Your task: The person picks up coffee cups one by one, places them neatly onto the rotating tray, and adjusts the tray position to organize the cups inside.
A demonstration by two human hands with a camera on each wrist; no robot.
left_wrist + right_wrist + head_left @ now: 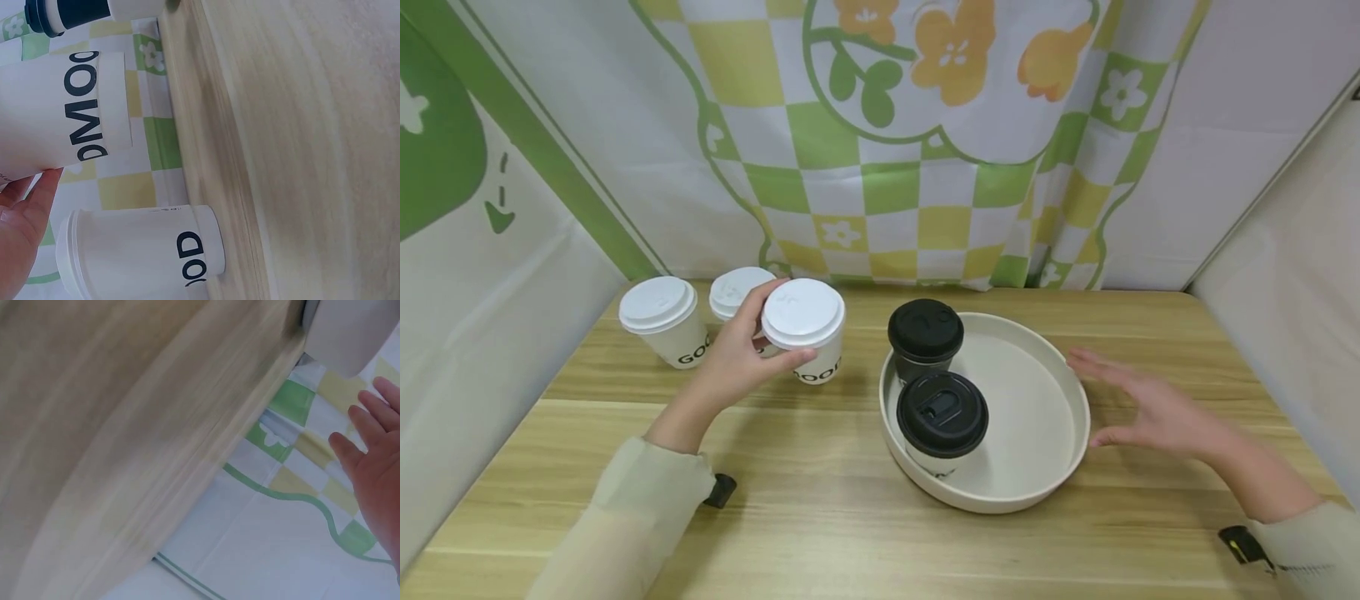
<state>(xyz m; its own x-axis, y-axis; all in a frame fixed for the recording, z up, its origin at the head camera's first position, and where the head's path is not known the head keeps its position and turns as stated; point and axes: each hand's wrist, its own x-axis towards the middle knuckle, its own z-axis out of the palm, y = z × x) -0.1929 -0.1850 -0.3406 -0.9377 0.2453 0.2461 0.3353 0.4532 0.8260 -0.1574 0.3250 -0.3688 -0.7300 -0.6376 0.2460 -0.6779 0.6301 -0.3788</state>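
My left hand [733,362] grips a white paper cup [817,354] with a white lid and black lettering, thumb in front and fingers behind. In the left wrist view the base of this held cup [69,115] is up off the tabletop. Two more white-lidded cups, one at the far left [658,321] and one partly hidden behind the hand [739,287], stand close by. A round cream tray [1078,442] carries two black-lidded cups, a rear one [925,329] and a front one [943,417], on its left side. Beside the tray's right rim, my right hand [1153,412] has its fingers extended and holds nothing.
Everything stands on a wooden table [790,517]. A checked curtain [891,192] with flowers hangs along the back edge, and pale fabric walls [1285,217] close in both sides. Small black devices [721,491] are at the cuffs.
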